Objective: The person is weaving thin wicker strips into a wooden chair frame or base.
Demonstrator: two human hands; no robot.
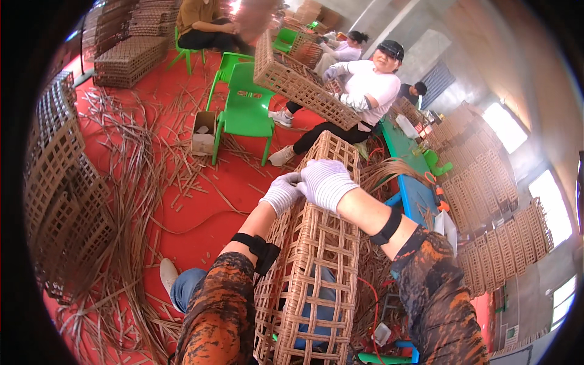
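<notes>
A long brown woven basket (325,255) with an open lattice stands tilted before me, running from the lower edge up to the middle of the view. My right hand (328,182), in a white striped glove, is closed over its upper edge, fingers curled. Against it is my left hand (283,193), in a matching glove, with the thumb and fingers pinched together at the basket's left edge. Whatever the left fingertips pinch is hidden. Both forearms wear black straps below patterned sleeves.
Loose brown strips (137,194) litter the red floor (201,237). A green chair (246,115) and a small cardboard box (203,134) stand ahead. A co-worker (380,85) holds another woven basket (298,82). Stacked baskets (67,194) rise at left; a blue table (417,198) is at right.
</notes>
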